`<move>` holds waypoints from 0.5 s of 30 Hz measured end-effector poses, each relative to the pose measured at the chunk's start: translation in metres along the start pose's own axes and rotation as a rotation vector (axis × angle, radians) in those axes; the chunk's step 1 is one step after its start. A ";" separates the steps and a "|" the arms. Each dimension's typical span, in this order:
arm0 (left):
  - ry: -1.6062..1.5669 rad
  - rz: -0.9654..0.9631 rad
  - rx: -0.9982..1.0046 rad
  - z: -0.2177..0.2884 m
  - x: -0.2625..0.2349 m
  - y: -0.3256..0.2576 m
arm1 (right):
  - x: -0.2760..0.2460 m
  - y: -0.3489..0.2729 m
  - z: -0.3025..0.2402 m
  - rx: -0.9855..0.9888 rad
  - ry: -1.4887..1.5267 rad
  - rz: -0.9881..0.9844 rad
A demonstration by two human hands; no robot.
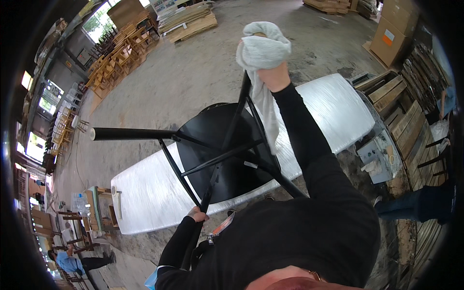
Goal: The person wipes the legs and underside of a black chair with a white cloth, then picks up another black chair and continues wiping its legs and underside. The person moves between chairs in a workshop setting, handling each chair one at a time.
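a black stool (pixel 217 150) is laid upside down on a long workbench wrapped in shiny white plastic film (pixel 154 193), its round seat pressed against the film and its legs pointing up and outward toward the camera. the right hand (pixel 273 77) is raised at the end of one leg, near the top of the view, and its fingers are closed around a pale grey cloth (pixel 263 48) that is bunched over the leg's tip; a loose tail of the cloth hangs down beside the leg and over the cross rungs. the left hand (pixel 198 215) is held low, close to the body, and its fingers are wrapped around the near end of another leg. both arms are covered by black sleeves. a third leg is seen stretching out to the left, its pale end cap facing away from the bench. a concrete floor is seen around the bench. stacks of unfinished wooden chairs (pixel 118 53) are lined up at the far left, flat boards (pixel 191 21) are piled beyond them, cardboard boxes (pixel 394 34) are set at the upper right, and wooden planks are stored along the right edge. another person in a blue shirt (pixel 70 263) is seen at the lower left, well apart from the bench
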State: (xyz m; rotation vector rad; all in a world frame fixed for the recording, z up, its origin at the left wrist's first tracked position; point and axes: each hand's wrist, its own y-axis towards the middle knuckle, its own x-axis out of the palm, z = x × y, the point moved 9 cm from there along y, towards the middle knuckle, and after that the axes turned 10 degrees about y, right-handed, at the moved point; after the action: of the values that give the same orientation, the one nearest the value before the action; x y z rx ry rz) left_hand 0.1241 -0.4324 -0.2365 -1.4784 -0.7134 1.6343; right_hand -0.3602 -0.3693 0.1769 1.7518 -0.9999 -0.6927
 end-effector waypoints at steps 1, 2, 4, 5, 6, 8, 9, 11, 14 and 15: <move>-0.014 0.012 -0.003 0.000 0.000 -0.003 | 0.000 -0.001 -0.009 -0.060 0.014 -0.027; -0.019 0.019 -0.039 -0.003 0.000 -0.005 | 0.003 -0.003 -0.013 -0.065 -0.053 -0.102; 0.094 0.104 0.058 0.006 -0.003 -0.008 | -0.002 -0.006 -0.020 -0.008 0.042 -0.166; 0.177 0.109 0.042 0.003 0.001 -0.010 | -0.007 -0.008 -0.021 0.058 0.203 -0.154; 0.246 0.114 0.037 0.002 0.004 -0.009 | -0.011 -0.011 -0.021 0.155 0.357 -0.160; 0.213 0.116 0.009 -0.005 0.012 -0.009 | -0.014 -0.018 -0.029 0.230 0.536 -0.208; 0.230 0.100 -0.054 -0.012 0.016 -0.009 | -0.015 -0.022 -0.032 0.255 0.544 -0.226; 0.220 0.167 0.036 -0.009 0.018 -0.010 | -0.015 -0.028 -0.034 0.307 0.558 -0.259; 0.175 0.117 0.085 -0.015 0.026 -0.008 | -0.019 -0.029 -0.029 0.366 0.593 -0.187; 0.184 0.152 0.117 -0.015 0.023 -0.006 | -0.017 -0.029 -0.028 0.414 0.735 -0.183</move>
State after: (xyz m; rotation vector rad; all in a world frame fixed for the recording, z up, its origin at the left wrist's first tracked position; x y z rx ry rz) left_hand 0.1402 -0.4111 -0.2456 -1.6052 -0.4055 1.5969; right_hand -0.3374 -0.3357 0.1605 2.2295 -0.4863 0.0938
